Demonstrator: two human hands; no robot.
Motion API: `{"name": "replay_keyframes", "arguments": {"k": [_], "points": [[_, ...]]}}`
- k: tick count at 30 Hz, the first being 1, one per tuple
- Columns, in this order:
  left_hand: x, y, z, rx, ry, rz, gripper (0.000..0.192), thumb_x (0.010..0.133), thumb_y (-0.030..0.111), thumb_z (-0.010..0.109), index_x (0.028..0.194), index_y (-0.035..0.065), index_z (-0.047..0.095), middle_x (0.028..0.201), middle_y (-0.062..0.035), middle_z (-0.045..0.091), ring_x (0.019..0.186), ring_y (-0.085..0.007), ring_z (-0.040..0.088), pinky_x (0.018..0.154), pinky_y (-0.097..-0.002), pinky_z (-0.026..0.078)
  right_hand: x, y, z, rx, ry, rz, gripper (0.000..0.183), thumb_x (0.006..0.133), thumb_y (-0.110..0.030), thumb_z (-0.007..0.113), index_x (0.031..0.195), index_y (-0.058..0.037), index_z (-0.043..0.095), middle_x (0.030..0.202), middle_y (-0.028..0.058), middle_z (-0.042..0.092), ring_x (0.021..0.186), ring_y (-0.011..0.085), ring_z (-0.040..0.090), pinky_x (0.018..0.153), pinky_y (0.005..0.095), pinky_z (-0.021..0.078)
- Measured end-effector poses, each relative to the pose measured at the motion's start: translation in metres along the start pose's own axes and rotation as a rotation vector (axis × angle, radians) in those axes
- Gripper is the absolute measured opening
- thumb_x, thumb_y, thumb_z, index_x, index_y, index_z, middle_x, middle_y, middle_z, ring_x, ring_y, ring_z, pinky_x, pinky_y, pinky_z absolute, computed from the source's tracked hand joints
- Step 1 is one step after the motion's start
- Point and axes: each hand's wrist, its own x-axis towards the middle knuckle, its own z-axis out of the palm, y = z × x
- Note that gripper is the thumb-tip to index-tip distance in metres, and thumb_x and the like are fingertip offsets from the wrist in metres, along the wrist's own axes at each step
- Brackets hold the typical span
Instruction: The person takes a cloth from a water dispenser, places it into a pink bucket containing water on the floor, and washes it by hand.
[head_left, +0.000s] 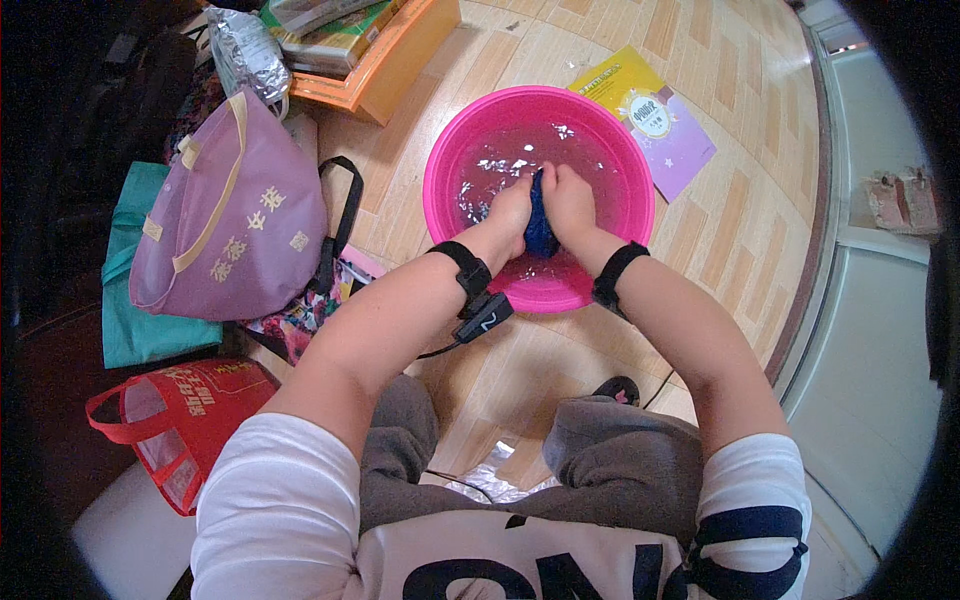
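Note:
A round pink plastic basin (442, 255) stands on the floor before me, holding water (495, 142) with bright glints on its surface. Over its middle, a dark blue cloth (541, 225) is bunched between my two hands. My left hand (512, 214) grips it from the left side, and my right hand (568, 199) grips it from the right. Both hands are close together at the level of the water; how deep the cloth's lower end sits cannot be made out. Black straps circle both wrists, and a small black device hangs by the left one.
Right behind the basin lies a yellow and purple printed booklet (660, 120). To the left are a purple bag (247, 202), a teal bag (150, 330), a red bag (202, 405) and an orange wooden box (375, 82) bearing packages. A pale door (862, 337) edges the right side.

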Motion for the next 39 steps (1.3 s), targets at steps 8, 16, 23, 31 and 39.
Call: {"name": "replay_keyframes", "arguments": {"k": [8,16,23,31,39], "points": [[0.01,0.021,-0.01,0.036,-0.35,0.122,0.026,0.083,0.02,0.05,0.106,0.0084,0.052,0.092,-0.0078,0.058,0.081,-0.0233,0.058,0.078,-0.0373,0.046,0.038,0.062,0.006,0.768,-0.414,0.316,0.05,0.077,-0.042,0.061,0.094,0.0043,0.054,0.077,0.0082,0.058,0.074,0.0173,0.055,0.068,0.032,0.0442],[0.001,0.032,-0.041,0.514,-0.099,0.253,0.033,0.076,0.002,0.058,0.108,0.0079,0.052,0.092,-0.0096,0.056,0.08,-0.0203,0.056,0.069,-0.0323,0.047,0.038,0.052,-0.021,0.534,-1.014,0.307,0.038,0.074,-0.022,0.066,0.104,-0.0028,0.053,0.087,0.0046,0.058,0.079,0.0144,0.056,0.07,0.0275,0.045],[0.019,0.028,-0.052,0.63,0.199,0.145,0.029,0.073,0.015,0.067,0.098,0.0055,0.056,0.089,-0.0095,0.058,0.077,-0.0185,0.056,0.066,-0.0309,0.046,0.055,0.091,0.01,0.406,-0.307,0.122,0.022,0.071,-0.017,0.066,0.087,-0.006,0.056,0.08,0.01,0.061,0.075,0.0219,0.058,0.069,0.0321,0.0456],[0.019,0.011,-0.037,0.135,-0.095,0.172,0.026,0.087,0.03,0.049,0.106,0.0133,0.05,0.097,-0.0048,0.055,0.092,-0.0187,0.05,0.081,-0.037,0.041,0.007,0.049,0.046,0.312,-0.057,0.032,0.031,0.073,-0.021,0.057,0.096,-0.0009,0.056,0.091,0.0224,0.059,0.088,0.0355,0.057,0.078,0.0391,0.0444],[0.036,0.015,-0.057,0.052,0.063,0.071,0.034,0.087,0.045,0.041,0.09,0.0123,0.051,0.077,-0.0069,0.054,0.073,-0.0215,0.054,0.067,-0.0385,0.045,-0.05,-0.03,0.027,0.724,-0.186,-0.067,0.022,0.079,-0.023,0.055,0.078,-0.0006,0.055,0.067,0.0172,0.058,0.06,0.025,0.056,0.06,0.0347,0.0433]]}}
